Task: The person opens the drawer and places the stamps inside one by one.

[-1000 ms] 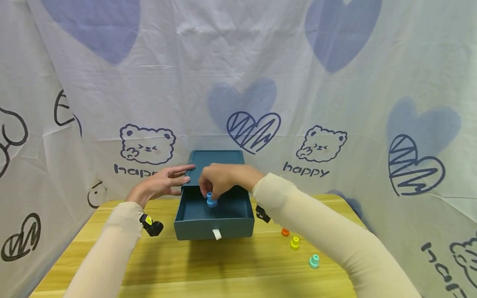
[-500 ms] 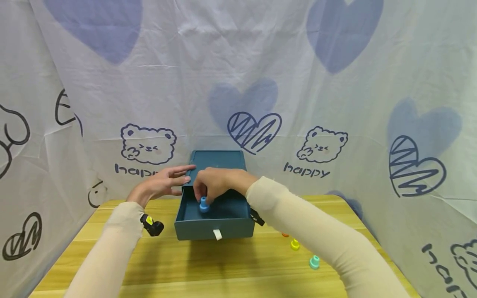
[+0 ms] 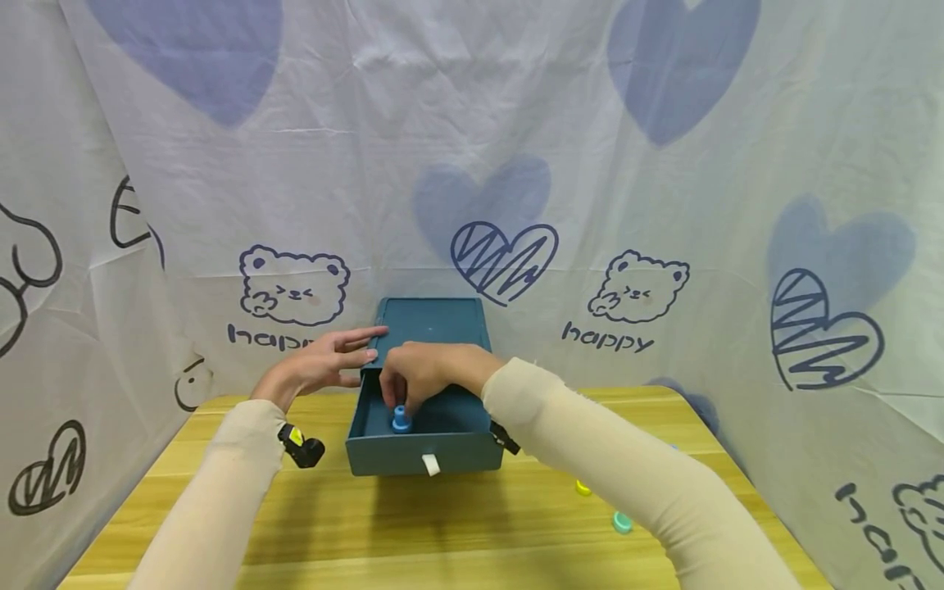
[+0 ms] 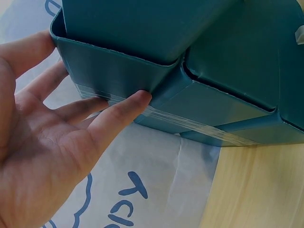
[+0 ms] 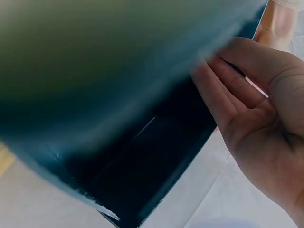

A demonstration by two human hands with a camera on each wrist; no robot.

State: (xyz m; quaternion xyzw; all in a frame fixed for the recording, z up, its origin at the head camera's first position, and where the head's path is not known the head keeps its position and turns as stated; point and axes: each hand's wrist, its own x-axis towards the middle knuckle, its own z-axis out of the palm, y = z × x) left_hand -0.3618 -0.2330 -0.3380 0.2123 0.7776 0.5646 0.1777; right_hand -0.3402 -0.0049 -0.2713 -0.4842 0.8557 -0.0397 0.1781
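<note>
An open drawer (image 3: 424, 452) with a white pull tab (image 3: 431, 465) sticks out of a dark teal box (image 3: 435, 315). Inside it, towards the front left, stands a small blue stepped peg (image 3: 401, 421), upright. My right hand (image 3: 435, 369) reaches down into the drawer and pinches this peg between thumb and fingers. In the right wrist view the drawer wall hides the peg and the fingertips of my right hand (image 5: 266, 109). My left hand (image 4: 57, 128) has its fingers spread, with fingertips against the side of the box, which has clear tape along it.
On the wooden table (image 3: 457, 541), right of the box, stand a yellow peg (image 3: 583, 488) and a mint-green peg (image 3: 623, 523), partly behind my right sleeve (image 3: 627, 475). A printed cloth (image 3: 501, 188) hangs close behind the box.
My right hand has moved the blue peg left, forward and lower in the drawer. My right sleeve now covers the orange piece on the table. The left hand stays in place.
</note>
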